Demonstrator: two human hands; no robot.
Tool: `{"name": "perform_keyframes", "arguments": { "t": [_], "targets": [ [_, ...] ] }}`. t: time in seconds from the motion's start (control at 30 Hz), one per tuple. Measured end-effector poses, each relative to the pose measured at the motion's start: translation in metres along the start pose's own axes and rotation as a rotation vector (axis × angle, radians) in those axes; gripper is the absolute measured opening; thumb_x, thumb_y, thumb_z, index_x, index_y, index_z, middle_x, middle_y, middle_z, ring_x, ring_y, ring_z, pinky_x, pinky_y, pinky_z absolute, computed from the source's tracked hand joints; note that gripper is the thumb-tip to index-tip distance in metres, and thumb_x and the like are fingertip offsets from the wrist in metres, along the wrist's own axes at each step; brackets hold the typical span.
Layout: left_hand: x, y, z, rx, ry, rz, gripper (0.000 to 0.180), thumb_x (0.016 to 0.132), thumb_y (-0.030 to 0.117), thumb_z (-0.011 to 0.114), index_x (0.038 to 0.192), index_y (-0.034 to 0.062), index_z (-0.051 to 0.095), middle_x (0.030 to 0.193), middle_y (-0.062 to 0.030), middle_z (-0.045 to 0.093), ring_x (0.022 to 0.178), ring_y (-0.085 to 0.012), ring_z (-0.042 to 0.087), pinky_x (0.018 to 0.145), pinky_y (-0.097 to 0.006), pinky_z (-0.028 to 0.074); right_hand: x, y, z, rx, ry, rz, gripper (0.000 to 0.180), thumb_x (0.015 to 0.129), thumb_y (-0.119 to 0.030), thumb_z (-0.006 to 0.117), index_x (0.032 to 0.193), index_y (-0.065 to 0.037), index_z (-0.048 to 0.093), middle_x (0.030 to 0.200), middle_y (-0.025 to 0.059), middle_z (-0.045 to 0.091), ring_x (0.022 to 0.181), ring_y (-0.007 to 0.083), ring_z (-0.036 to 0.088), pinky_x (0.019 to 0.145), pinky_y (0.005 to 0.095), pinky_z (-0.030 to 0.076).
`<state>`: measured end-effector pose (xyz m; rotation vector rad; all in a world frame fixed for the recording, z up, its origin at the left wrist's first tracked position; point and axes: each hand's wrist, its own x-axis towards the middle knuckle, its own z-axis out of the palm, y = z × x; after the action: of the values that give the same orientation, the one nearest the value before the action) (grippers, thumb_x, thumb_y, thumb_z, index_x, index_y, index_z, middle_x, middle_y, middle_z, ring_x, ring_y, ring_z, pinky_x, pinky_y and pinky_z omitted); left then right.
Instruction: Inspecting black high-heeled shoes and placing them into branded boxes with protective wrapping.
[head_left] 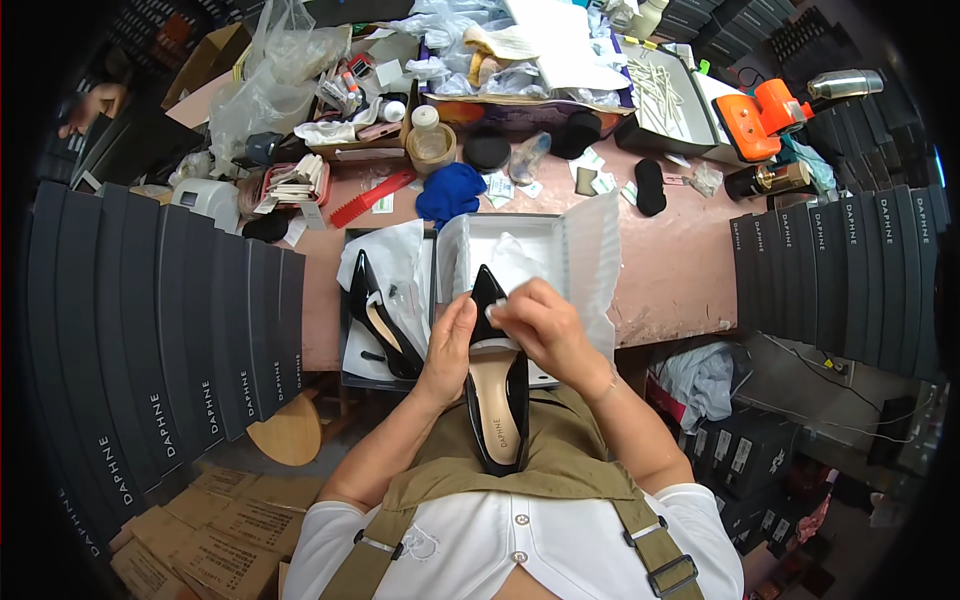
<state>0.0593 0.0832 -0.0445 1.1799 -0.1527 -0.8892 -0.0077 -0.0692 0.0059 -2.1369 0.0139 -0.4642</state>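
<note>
A glossy black pointed-toe high-heeled shoe [518, 400] with a beige insole lies over my lap, its toe pointing away from me. My left hand [447, 352] grips it by the left side near the toe. Pinched in the fingers of my right hand [548, 332] is a small white wad [493, 314], pressed against the toe's upper; its material I cannot make out. The matching black shoe [385, 328] rests on white tissue paper [375, 245] in the left half of an open shoebox [437, 262]. Behind the held shoe lies the box's other half, lined with white paper.
Dark shoeboxes stand in rows at the left [165, 330] and right [850, 270]. Across the table's back sit a blue cloth [449, 194], a red comb [372, 198], a tape roll [430, 150], a tray of white sticks [665, 100] and an orange tool [755, 122].
</note>
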Motion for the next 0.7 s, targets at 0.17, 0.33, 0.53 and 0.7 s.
{"name": "perform_keyframes", "arguments": {
  "t": [0.17,0.33,0.53,0.7],
  "targets": [
    [-0.001,-0.001,-0.002,-0.049,0.041,-0.033,0.037,0.102,0.032,0.040,0.114,-0.0001,0.054,0.104,-0.0010,0.056,0.097,-0.0071,0.050,0.087,-0.023,0.040,-0.009,0.000,-0.004,0.121,-0.089,0.082,0.013,0.074,-0.003,0.070,0.085,-0.003,0.062,0.080,0.0090,0.055,0.077,0.0272,0.055,0.068,0.0352,0.045],
    [0.006,-0.008,0.000,-0.008,-0.041,-0.056,0.037,0.102,0.033,0.037,0.109,0.0013,0.055,0.100,-0.0006,0.056,0.095,-0.0073,0.050,0.086,-0.023,0.040,0.004,0.012,0.000,-0.105,-0.075,-0.069,0.009,0.076,-0.010,0.069,0.081,-0.006,0.062,0.080,0.0069,0.054,0.079,0.0265,0.052,0.070,0.0359,0.041],
    [0.011,-0.008,-0.002,0.024,-0.028,-0.055,0.058,0.102,0.047,0.023,0.123,0.0000,0.051,0.112,-0.0072,0.060,0.101,-0.0123,0.057,0.090,-0.026,0.045,-0.002,0.010,-0.002,-0.136,-0.149,-0.089,0.007,0.075,-0.011,0.068,0.080,-0.012,0.063,0.079,0.0032,0.054,0.079,0.0229,0.052,0.070,0.0338,0.038],
    [0.016,-0.005,0.007,-0.099,-0.101,-0.069,0.063,0.101,0.050,0.024,0.124,-0.0030,0.050,0.112,-0.0071,0.059,0.100,-0.0119,0.056,0.089,-0.027,0.045,0.022,0.031,-0.006,-0.155,0.221,0.095,0.008,0.079,-0.004,0.067,0.085,-0.006,0.064,0.082,0.0080,0.057,0.076,0.0219,0.056,0.069,0.0302,0.043]
  ]
}}
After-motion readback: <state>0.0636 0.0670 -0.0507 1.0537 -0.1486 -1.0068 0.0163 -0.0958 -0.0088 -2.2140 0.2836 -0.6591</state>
